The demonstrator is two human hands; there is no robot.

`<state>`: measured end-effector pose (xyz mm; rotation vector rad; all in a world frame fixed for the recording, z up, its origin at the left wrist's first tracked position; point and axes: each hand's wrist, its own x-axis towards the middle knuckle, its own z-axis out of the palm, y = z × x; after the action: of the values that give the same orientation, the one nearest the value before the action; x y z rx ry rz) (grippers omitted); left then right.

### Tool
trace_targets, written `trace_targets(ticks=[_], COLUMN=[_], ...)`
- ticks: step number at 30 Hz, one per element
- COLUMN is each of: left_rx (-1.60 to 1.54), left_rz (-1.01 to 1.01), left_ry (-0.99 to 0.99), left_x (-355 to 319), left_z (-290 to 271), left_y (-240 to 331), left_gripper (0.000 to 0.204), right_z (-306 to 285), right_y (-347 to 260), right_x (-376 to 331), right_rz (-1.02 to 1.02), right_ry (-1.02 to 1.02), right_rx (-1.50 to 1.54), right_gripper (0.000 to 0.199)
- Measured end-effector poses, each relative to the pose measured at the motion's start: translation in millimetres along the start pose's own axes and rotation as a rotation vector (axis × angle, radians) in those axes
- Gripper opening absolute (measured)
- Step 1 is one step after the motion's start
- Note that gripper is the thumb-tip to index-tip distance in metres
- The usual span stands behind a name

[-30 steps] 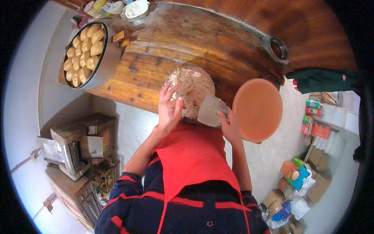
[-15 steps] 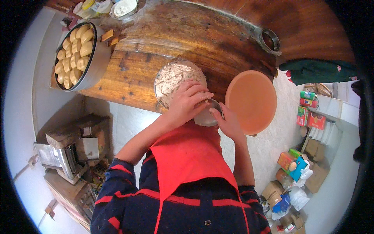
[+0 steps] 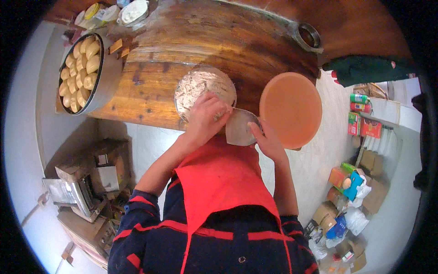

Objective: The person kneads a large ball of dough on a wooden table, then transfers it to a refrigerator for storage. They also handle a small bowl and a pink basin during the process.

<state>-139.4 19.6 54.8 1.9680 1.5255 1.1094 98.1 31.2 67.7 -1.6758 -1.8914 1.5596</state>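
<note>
A shaggy, pale brown dough-like mixture (image 3: 203, 86) fills a round bowl (image 3: 176, 101) near the table's front edge. My right hand (image 3: 270, 142) grips a pale, thin, broad-bladed scraper (image 3: 239, 129), thumb lying on top of its blade, just to the right of the bowl and in front of my apron. At the bowl's near right rim is my left hand (image 3: 206, 119), its fingers curled together by the scraper's upper left corner. Whatever those fingers pinch is too small to name.
A large orange basin (image 3: 290, 109) stands to the right, close to my right hand. On the left of the wooden table (image 3: 150, 98) sits a deep round pot (image 3: 111, 68) packed with several yellowish dough pieces (image 3: 80, 75). A metal ring-like item (image 3: 309, 35) lies far right.
My left hand has drawn in, its fingers curling from spread over the bowl to bunched at its rim. The scraper has turned so more of its blade shows. The whole view has shifted slightly.
</note>
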Motion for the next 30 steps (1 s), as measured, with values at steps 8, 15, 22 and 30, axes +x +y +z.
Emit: trace_targets(ticks=[8,15,22,30], left_rx=[-0.078,-0.019,0.103,0.225], left_rz=[0.256,0.130,0.188,0.063], left_ry=[-0.119,-0.097,-0.013,0.104], left_x=[13.4,13.6,5.8,2.2], left_z=[20.9,27.2,39.0,55.6], left_y=[49.8,53.8,73.0,86.6], left_gripper=[0.026,0.024,0.024,0.034], right_z=[-15.5,-37.1,-29.2,-33.7], right_y=[9.6,5.3,16.2,2.2], right_x=[-10.7,-18.6,-8.6,-8.9], right_rz=[-0.064,-0.111,-0.135,-0.171], right_ry=[0.016,-0.067,0.050,0.114], right_rx=[0.010,0.031,0.254,0.253], right_gripper=[0.053,0.044,0.036,0.037])
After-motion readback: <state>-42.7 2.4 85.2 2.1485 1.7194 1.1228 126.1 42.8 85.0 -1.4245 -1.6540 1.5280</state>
